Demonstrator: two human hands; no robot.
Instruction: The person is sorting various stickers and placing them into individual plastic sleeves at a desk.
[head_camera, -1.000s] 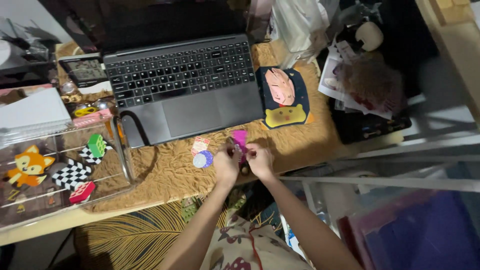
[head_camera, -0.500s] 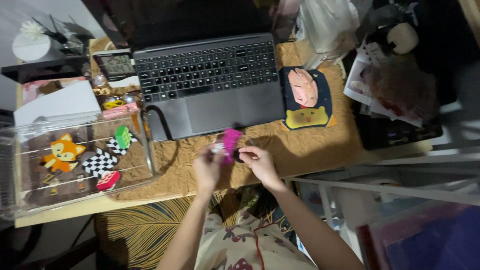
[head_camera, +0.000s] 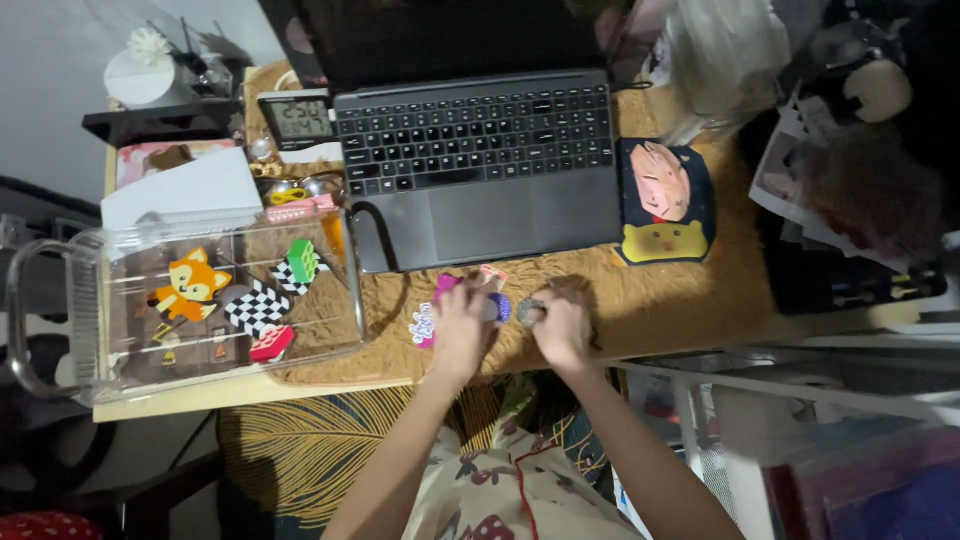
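On the bench (head_camera: 690, 315), a laptop (head_camera: 480, 160) sits at the far middle. Left of it lies a clear box (head_camera: 200, 300) holding cut-out shapes; behind the box, a small clock (head_camera: 302, 119) and a notepad (head_camera: 180, 190). Right of the laptop lies a mouse pad (head_camera: 668, 202). Just before the laptop, the left hand (head_camera: 462, 330) and right hand (head_camera: 562, 325) rest side by side over small stickers (head_camera: 424, 324).

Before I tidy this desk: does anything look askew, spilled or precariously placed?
The clear plastic box with the fox cutout juts past the desk's left edge. Paper shapes lie loose by the left hand; the right hand pinches a small round piece. Nothing spilled.
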